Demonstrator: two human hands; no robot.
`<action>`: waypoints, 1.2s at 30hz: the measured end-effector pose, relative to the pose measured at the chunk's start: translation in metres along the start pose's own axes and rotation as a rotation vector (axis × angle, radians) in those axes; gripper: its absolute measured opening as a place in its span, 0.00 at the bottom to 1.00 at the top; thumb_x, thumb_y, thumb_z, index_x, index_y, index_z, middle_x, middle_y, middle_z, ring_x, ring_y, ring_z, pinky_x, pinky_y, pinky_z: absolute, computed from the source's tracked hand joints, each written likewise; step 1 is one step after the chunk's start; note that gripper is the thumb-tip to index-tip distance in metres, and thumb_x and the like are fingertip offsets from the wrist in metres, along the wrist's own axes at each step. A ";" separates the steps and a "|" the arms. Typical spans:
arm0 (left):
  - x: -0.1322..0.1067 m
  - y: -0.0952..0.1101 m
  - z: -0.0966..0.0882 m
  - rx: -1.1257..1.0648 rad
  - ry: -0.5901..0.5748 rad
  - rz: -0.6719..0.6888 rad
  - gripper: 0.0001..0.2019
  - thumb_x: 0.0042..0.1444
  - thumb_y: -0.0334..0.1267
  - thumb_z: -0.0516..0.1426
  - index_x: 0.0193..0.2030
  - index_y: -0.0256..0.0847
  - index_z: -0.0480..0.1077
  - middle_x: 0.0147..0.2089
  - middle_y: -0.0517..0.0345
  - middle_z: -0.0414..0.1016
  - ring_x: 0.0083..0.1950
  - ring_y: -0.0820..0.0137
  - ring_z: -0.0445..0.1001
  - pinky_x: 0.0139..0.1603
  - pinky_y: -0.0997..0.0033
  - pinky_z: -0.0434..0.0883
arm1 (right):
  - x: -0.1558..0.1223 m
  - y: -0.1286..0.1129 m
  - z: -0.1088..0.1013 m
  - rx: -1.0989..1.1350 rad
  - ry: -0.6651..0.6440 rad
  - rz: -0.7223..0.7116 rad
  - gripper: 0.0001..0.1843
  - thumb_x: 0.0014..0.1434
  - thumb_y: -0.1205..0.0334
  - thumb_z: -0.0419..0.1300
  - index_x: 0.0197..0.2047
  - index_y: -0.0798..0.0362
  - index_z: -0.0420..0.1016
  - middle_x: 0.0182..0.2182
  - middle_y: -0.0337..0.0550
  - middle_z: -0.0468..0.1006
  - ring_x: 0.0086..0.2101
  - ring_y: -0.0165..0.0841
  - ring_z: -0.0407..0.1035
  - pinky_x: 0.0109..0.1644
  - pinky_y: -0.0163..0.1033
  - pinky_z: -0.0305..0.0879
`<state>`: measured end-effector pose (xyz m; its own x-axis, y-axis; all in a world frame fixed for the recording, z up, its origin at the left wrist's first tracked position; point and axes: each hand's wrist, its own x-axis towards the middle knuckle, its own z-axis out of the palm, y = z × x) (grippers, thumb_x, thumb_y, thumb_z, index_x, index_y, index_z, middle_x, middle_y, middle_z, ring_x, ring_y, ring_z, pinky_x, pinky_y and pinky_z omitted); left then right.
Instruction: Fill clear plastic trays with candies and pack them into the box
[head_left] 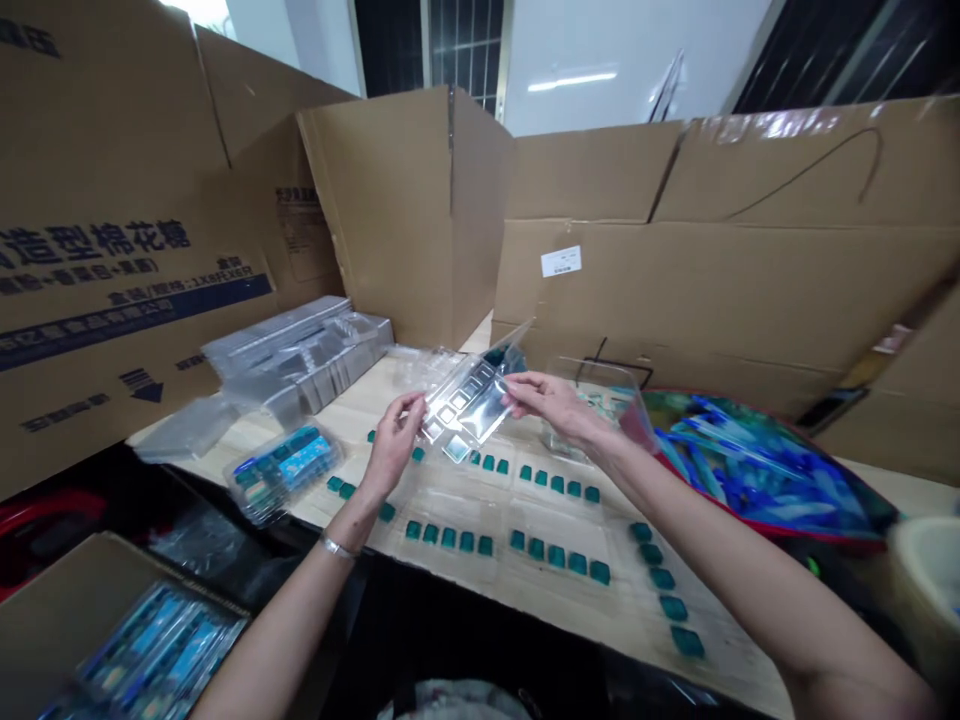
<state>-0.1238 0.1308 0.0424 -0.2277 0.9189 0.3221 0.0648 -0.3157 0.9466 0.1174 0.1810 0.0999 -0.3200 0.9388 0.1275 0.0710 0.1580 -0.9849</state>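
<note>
- The left hand (391,445) pinches the left side of a clear plastic case (486,415).
- The right hand (551,402) pinches its right side.
- The case is up over the wooden table (360,398).
- Green blocks (448,538) sit in rows on the near side.
- A clear plastic pile (307,370) sits far left.

Clear plastic tray (480,412) w/ row of sq. pockets, tilted, held btwn L hand (394,442) & R hand (553,402) above tabletop (622,595).

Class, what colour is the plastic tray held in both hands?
The tray is clear, colourless: head view.
</note>
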 end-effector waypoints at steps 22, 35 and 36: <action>-0.067 0.007 0.130 -0.617 -0.661 -0.808 0.17 0.55 0.45 0.58 0.47 0.39 0.64 0.53 0.40 0.72 0.44 0.56 0.78 0.40 0.61 0.76 | 0.010 0.057 -0.156 -1.294 -0.004 0.172 0.14 0.52 0.74 0.54 0.38 0.57 0.80 0.39 0.46 0.80 0.41 0.33 0.72 0.45 0.31 0.62; -0.067 0.006 0.160 -0.619 -0.722 -0.931 0.14 0.58 0.45 0.56 0.47 0.41 0.62 0.51 0.45 0.73 0.41 0.60 0.78 0.39 0.58 0.76 | 0.068 0.105 -0.167 -1.339 -0.306 0.286 0.13 0.48 0.70 0.62 0.40 0.55 0.79 0.39 0.44 0.79 0.39 0.33 0.71 0.38 0.29 0.60; -0.067 0.005 0.160 -0.616 -0.725 -0.937 0.15 0.57 0.45 0.56 0.47 0.41 0.62 0.51 0.44 0.73 0.41 0.59 0.78 0.39 0.57 0.76 | 0.070 0.108 -0.169 -1.338 -0.306 0.289 0.13 0.48 0.69 0.63 0.40 0.54 0.79 0.39 0.44 0.79 0.38 0.33 0.71 0.38 0.29 0.60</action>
<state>0.0467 0.1057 0.0275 0.6323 0.7022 -0.3272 -0.3209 0.6219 0.7144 0.2619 0.3156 0.0223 -0.3182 0.9120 -0.2589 0.9480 0.3043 -0.0934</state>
